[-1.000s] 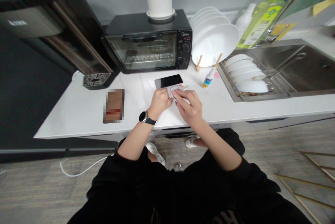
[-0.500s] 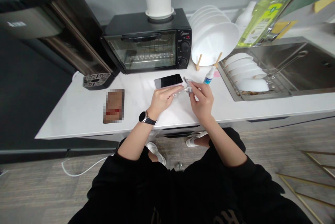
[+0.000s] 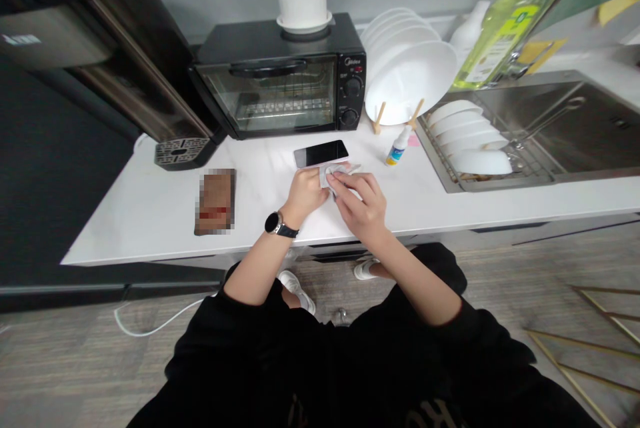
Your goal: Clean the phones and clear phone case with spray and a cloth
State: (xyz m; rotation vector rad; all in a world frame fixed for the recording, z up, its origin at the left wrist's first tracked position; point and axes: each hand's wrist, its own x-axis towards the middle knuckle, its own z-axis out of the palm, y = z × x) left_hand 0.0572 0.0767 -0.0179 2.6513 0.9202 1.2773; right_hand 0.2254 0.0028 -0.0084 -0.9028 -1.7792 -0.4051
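Note:
My right hand (image 3: 361,205) pinches a crumpled whitish cloth or tissue (image 3: 330,173) and presses it over my left hand (image 3: 309,191). The left hand's fingers are closed round a thin clear piece, mostly covered now by the cloth and fingers; its kind cannot be made out. Just behind the hands a smartphone (image 3: 321,153) lies on the counter with its dark screen up. To the right of it stands a small spray bottle (image 3: 398,147) with a white top and a blue and yellow label.
The white counter (image 3: 260,181) carries a blurred-out brown item (image 3: 216,201) at left. A dark drink machine (image 3: 183,148) and a black toaster oven (image 3: 285,95) stand behind. White plates (image 3: 410,81) sit in a rack, beside a sink (image 3: 575,128) holding bowls (image 3: 480,161).
My right hand has moved left with the cloth, from beside the left hand to on top of it. The spray bottle's lower part has come into sight. The left hand stays about in place.

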